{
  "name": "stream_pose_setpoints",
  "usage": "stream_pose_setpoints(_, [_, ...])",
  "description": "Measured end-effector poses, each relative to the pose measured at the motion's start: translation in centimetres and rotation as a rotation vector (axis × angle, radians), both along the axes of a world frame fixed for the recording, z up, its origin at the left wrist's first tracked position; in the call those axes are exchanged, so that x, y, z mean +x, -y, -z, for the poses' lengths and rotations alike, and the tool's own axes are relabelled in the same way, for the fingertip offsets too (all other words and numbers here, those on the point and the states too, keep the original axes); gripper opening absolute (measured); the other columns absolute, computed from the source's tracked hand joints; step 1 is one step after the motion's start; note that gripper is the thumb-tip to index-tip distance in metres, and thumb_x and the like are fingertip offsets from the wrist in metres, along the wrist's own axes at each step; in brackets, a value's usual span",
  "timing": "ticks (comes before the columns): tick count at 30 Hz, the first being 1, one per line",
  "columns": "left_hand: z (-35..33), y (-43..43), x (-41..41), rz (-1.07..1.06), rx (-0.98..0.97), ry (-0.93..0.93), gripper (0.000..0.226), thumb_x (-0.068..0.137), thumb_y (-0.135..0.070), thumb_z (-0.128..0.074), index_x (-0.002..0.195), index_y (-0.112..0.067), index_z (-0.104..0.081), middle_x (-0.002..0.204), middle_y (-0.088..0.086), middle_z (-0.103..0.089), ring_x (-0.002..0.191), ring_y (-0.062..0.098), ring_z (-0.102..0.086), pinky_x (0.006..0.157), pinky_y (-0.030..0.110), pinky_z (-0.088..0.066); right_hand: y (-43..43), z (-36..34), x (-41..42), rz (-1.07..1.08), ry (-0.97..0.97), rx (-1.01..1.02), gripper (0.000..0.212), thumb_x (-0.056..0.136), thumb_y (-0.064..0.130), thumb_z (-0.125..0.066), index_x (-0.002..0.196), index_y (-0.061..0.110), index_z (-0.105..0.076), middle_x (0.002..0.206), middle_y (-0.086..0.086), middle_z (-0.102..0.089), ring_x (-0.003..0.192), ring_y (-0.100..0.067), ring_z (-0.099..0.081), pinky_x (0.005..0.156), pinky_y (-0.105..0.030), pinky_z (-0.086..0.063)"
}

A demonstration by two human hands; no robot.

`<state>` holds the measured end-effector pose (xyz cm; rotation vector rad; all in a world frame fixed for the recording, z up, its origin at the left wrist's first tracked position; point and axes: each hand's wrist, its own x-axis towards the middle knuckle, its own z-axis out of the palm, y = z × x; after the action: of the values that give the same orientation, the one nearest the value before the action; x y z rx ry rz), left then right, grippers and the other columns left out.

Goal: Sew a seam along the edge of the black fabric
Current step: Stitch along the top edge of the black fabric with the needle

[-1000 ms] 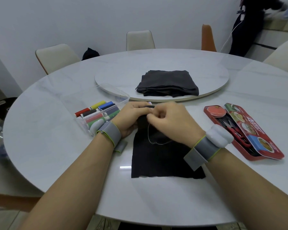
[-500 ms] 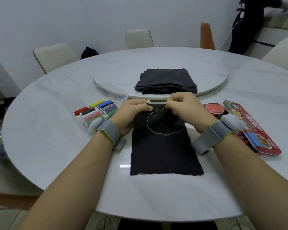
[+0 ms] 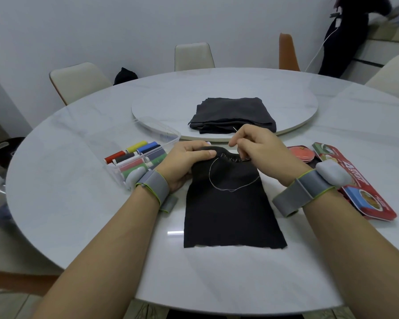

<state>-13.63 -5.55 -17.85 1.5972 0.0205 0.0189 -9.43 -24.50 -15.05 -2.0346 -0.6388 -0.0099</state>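
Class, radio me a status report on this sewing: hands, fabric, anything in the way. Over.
Left hand grips black fabric at top edge. Right hand pinches needle. Stitches partway along that edge. Loose thread loop on the fabric, might snag.

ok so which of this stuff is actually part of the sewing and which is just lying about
In use: black fabric, its far edge gripped by the left hand; needle, pinched by the right hand; pale thread looped on the fabric.
Lying about: box of thread spools; folded dark cloth on the turntable; open red tin.
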Motion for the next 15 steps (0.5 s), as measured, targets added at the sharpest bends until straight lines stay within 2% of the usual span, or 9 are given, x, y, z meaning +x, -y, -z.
stream_pose_setpoints(2, [-0.02,-0.08,0.05,-0.001,0.005,-0.001,0.016,0.092,-0.005,-0.061,0.105,0.002,-0.068,0.092,0.016,-0.063,0.078,0.02,-0.062,0.063,0.023,-0.049,0.1,-0.12,0.09,-0.039,0.084,-0.004,0.024,0.1,0.014,-0.048,0.095,0.019,-0.07,0.059,0.007,-0.056,0.056,-0.006,-0.048,0.063,-0.027,-0.04])
stream_pose_setpoints(4, [0.04,-0.12,0.1,-0.002,0.0,-0.004,0.02,0.092,-0.005,-0.061,0.109,0.004,-0.066,0.097,0.019,-0.062,0.085,0.025,-0.06,0.069,0.027,-0.047,0.19,-0.18,0.03,-0.079,0.096,-0.008,0.023,0.102,0.024,-0.05,0.104,0.023,-0.073,0.059,0.008,-0.055,0.06,-0.006,-0.049,0.065,-0.026,-0.042])
stream_pose_setpoints(7, [0.24,-0.23,0.13,0.007,0.001,-0.005,0.022,0.093,-0.005,-0.06,0.112,0.006,-0.065,0.099,0.018,-0.062,0.084,0.022,-0.061,0.069,0.026,-0.048,0.18,0.04,0.01,-0.12,0.037,-0.077,0.036,0.103,0.038,-0.047,0.109,0.012,-0.072,0.081,-0.004,-0.068,0.076,-0.016,-0.06,0.079,-0.032,-0.048])
stream_pose_setpoints(8, [0.28,-0.25,0.13,0.017,0.006,-0.003,0.022,0.093,-0.005,-0.06,0.112,0.006,-0.065,0.098,0.017,-0.063,0.081,0.019,-0.061,0.067,0.024,-0.048,0.19,0.15,0.04,-0.135,0.016,-0.086,0.039,0.103,0.038,-0.046,0.108,0.009,-0.071,0.079,0.0,-0.068,0.074,-0.013,-0.059,0.076,-0.029,-0.047])
stream_pose_setpoints(9, [0.3,-0.23,0.14,0.028,0.013,0.0,0.021,0.093,-0.005,-0.059,0.111,0.004,-0.066,0.097,0.016,-0.064,0.079,0.017,-0.062,0.065,0.022,-0.049,0.22,0.19,0.01,-0.143,0.008,-0.094,0.038,0.104,0.035,-0.046,0.106,0.006,-0.071,0.069,0.009,-0.063,0.065,-0.005,-0.054,0.068,-0.021,-0.042])
stream_pose_setpoints(11, [0.23,-0.23,0.06,0.046,0.014,0.005,0.019,0.094,-0.003,-0.057,0.11,0.002,-0.067,0.092,0.013,-0.064,0.07,0.011,-0.063,0.058,0.016,-0.048,0.15,0.28,0.11,-0.142,0.005,-0.113,0.028,0.104,0.024,-0.046,0.112,0.011,-0.07,0.058,0.017,-0.054,0.054,0.005,-0.048,0.058,-0.011,-0.035])
stream_pose_setpoints(13, [0.02,0.01,-0.17,0.06,0.006,0.001,0.022,0.095,0.001,-0.054,0.115,0.008,-0.063,0.085,0.011,-0.06,0.054,0.002,-0.058,0.048,0.011,-0.042,0.19,0.42,0.26,-0.153,-0.035,-0.094,0.024,0.103,0.018,-0.048,0.118,0.016,-0.067,0.059,0.013,-0.049,0.047,0.004,-0.044,0.051,-0.01,-0.033])
stream_pose_setpoints(15, [0.03,0.01,-0.21,0.074,-0.006,0.004,0.024,0.095,0.002,-0.053,0.117,0.011,-0.06,0.085,0.011,-0.057,0.047,-0.001,-0.054,0.044,0.009,-0.039,0.29,0.43,0.24,-0.179,-0.087,-0.073,0.019,0.102,0.018,-0.051,0.115,0.016,-0.065,0.059,0.007,-0.046,0.041,0.001,-0.039,0.045,-0.011,-0.03])
